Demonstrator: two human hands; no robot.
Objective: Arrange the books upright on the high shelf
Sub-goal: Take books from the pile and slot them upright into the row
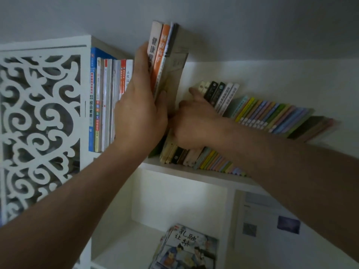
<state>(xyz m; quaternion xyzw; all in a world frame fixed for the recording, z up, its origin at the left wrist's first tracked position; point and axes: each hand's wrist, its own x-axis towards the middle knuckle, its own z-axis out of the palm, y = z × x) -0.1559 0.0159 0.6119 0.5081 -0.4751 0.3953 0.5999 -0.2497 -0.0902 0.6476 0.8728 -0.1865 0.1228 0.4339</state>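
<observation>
Head view: white high shelf (174, 167) under a grey ceiling; left hand (139, 111), fingers wrapped round a tall bundle of books (165, 55) held upright; right hand (194, 123), fingers curled onto leaning books (262, 115) beside it

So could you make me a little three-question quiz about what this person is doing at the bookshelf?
1. True or false: the left hand grips a tall bundle of books that rises above the others.
2. Which way do the pastel thin books on the high shelf lean? A) upright B) tilted C) lying flat in a stack
3. Fill in: the right hand rests against the ____ books.

Key: 1 true; 2 B; 3 leaning
</observation>
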